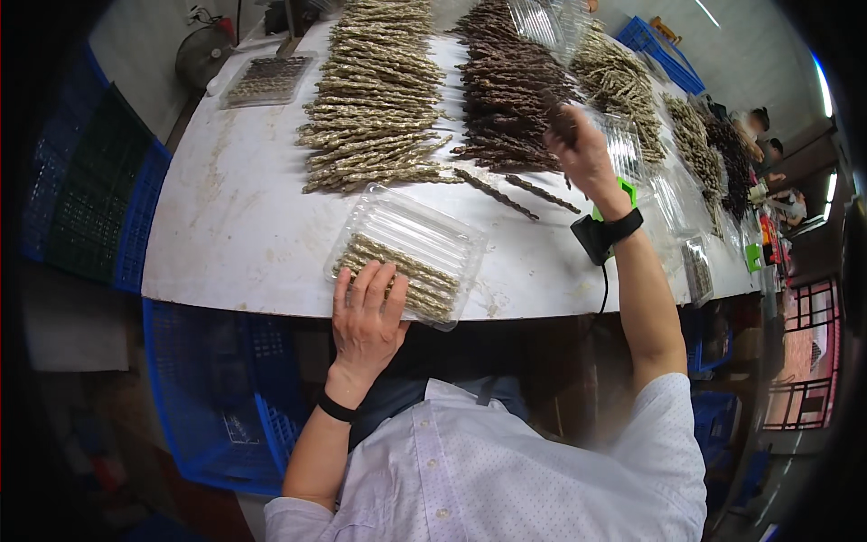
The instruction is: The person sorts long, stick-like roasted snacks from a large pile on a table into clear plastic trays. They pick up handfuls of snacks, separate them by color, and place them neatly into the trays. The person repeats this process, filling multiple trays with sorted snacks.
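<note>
Clear plastic first: seeing an open tray lying skewed at the front edge of the white table, carrying pale twisted sticks in its near half. Resting the left hand over those sticks, holding its fingers extended and slightly apart. Gripping a dark brown item in the right hand, too blurred to identify; raising it over the near right corner of the dark stick pile, hiding part of it. Noting two loose dark sticks lying in the gap between tray and dark pile. Also seeing a black cable dropping from a black box at the right wrist, crossing the table right of the tray. Spotting a long pale stick pile just beyond the tray, clear containers behind the right hand, a blue crate below the table, a fan at far left.
</note>
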{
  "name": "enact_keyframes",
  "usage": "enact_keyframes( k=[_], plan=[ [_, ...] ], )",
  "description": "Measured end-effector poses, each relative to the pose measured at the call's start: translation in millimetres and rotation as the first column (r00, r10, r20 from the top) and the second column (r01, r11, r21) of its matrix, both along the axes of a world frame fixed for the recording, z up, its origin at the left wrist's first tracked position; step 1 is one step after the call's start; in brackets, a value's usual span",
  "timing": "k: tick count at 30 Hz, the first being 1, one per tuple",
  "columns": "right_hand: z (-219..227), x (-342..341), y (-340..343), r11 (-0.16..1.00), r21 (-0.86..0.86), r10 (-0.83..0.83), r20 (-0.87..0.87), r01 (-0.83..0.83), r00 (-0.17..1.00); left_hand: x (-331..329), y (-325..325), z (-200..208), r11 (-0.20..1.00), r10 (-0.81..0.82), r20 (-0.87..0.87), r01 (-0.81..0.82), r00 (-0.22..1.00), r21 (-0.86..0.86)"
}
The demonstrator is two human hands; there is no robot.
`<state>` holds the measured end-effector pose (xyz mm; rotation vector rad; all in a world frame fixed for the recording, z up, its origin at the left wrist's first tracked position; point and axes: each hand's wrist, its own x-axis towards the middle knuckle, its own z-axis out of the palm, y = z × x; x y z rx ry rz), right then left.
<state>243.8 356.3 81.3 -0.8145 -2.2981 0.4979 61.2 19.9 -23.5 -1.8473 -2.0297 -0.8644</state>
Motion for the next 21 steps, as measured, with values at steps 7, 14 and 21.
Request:
enact_keyframes(
  k=[7, 14, 21],
  plan=[
    [11.3, 23.1, -7.4, 0.889, -0.381, -0.146, -0.762, -0.254, 0.631, 0.4, 0.5, -0.6, 1.000, 0.013, 0.000, -0.013, 1.000, -0.012],
    [-45.6, 45.1, -68.1, 0.795, -0.521, -0.153, -0.668, -0.311, 0.728, 0.3, 1.3, -2.4, 1.000, 0.008, -0.003, -0.008, 1.000, 0.007],
    [-53.3, 44.3, -85.0, 0.780, -0.581, -0.221, -0.602, -0.232, 0.767, -0.2, 0.6, -1.9, 1.000, -0.006, 0.018, 0.006, 1.000, -0.002]
  ],
)
